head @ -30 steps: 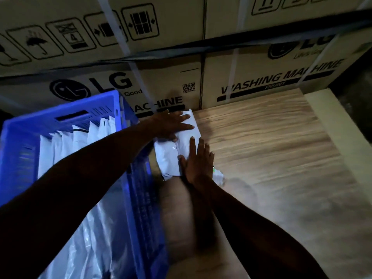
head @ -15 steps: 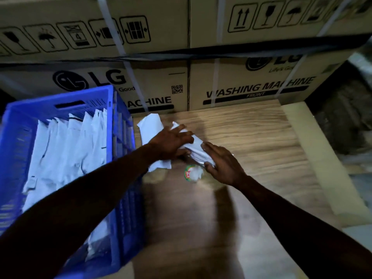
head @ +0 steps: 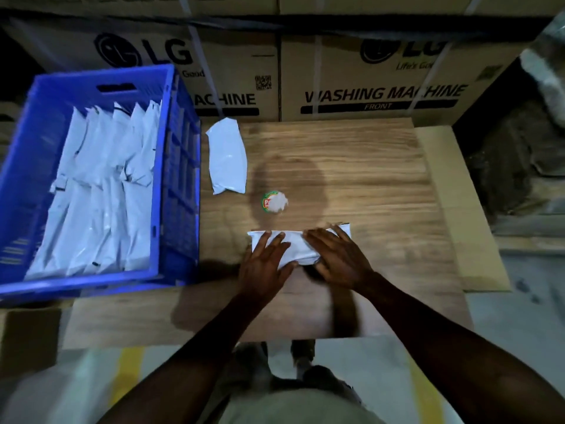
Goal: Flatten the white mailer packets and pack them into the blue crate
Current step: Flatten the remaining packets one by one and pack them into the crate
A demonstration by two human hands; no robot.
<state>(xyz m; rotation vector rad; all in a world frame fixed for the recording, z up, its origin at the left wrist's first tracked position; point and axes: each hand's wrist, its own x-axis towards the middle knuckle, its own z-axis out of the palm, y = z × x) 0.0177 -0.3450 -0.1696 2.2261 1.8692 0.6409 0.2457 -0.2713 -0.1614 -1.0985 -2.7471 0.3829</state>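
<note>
Both hands are flat on one white mailer packet [head: 298, 247] near the front of the wooden worktop [head: 367, 179]: left hand [head: 264, 264] and right hand [head: 339, 258], fingers straight and spread, pressing down. Another packet [head: 227, 156] lies just beside the blue crate [head: 180, 166], which holds a row of packets [head: 101, 194].

White mailer packets [head: 298, 247] fill a blue crate [head: 171, 166] beside a wood-grain table [head: 367, 179] and brown black-lettered cartons [head: 382, 81].
</note>
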